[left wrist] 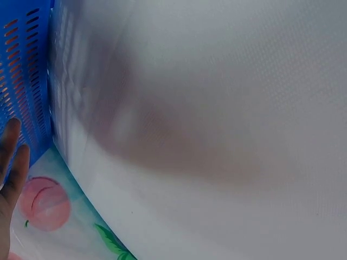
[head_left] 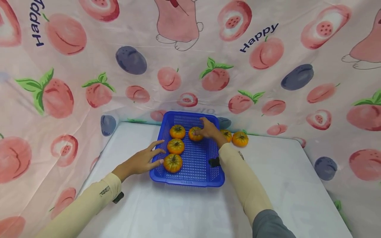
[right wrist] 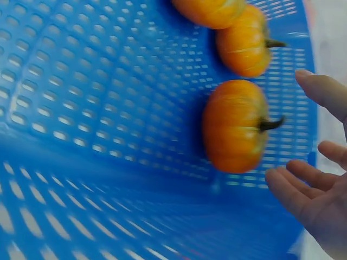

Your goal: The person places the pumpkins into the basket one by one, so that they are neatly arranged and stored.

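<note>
A blue perforated plastic basket (head_left: 187, 182) stands on the white table. Down its left side lie three small orange pumpkins: a far one (head_left: 177, 131), a middle one (head_left: 175, 147) and a near one (head_left: 173, 164). Another small pumpkin (right wrist: 234, 127) lies at the far right inside, stem up. My right hand (head_left: 209, 129) is over that pumpkin; in the right wrist view its fingers (right wrist: 293, 192) are spread, with a gap between them and the pumpkin. At the left rim, my left hand (head_left: 143, 160) has its fingers spread, fingertips right at the basket's edge.
Two more small pumpkins, one partly behind my right wrist (head_left: 227, 135) and one farther right (head_left: 240, 139), sit on the table outside the basket. A peach-print cloth (head_left: 184, 76) hangs behind the table (head_left: 285, 178) and along both sides.
</note>
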Motion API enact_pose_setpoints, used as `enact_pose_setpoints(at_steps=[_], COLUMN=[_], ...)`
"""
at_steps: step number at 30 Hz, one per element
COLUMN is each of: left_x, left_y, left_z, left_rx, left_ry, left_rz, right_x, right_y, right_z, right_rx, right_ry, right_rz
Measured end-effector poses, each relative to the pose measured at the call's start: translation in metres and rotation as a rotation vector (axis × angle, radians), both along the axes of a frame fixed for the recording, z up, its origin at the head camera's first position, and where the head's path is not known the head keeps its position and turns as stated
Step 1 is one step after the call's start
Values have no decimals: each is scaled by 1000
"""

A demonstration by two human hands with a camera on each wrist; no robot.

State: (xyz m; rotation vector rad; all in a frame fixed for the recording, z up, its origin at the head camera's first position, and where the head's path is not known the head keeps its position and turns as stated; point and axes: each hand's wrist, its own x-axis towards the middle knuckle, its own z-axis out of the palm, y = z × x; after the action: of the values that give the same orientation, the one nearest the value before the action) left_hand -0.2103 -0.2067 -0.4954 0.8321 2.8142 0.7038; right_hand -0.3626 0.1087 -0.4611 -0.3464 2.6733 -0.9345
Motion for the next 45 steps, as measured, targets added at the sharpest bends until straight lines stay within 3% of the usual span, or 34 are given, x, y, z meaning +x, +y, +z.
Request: enact_pose_setpoints(at_steps=[9,15,20,26,36,45], left_x=[1,-1,0,1,1,2], left_y=[1,2,2,3,3,3], left_z=[0,0,1,0,0,0], left_rx=[-6,-11,-5,-11,-7,-4], left_ry=[-3,5,-2,4,9,7], left_rz=[10,3,10,16,26,24], right_x=[13,22,28,32,35,39], right_y=[10,27,48,78,121,157], right_z=[43,60,65,58,37,12], right_rx=[-100,-106,-94,-72,-72,-24], right_ry=[138,184,184,195,265,204], right_rz=[104,95,51,-3,1,-87])
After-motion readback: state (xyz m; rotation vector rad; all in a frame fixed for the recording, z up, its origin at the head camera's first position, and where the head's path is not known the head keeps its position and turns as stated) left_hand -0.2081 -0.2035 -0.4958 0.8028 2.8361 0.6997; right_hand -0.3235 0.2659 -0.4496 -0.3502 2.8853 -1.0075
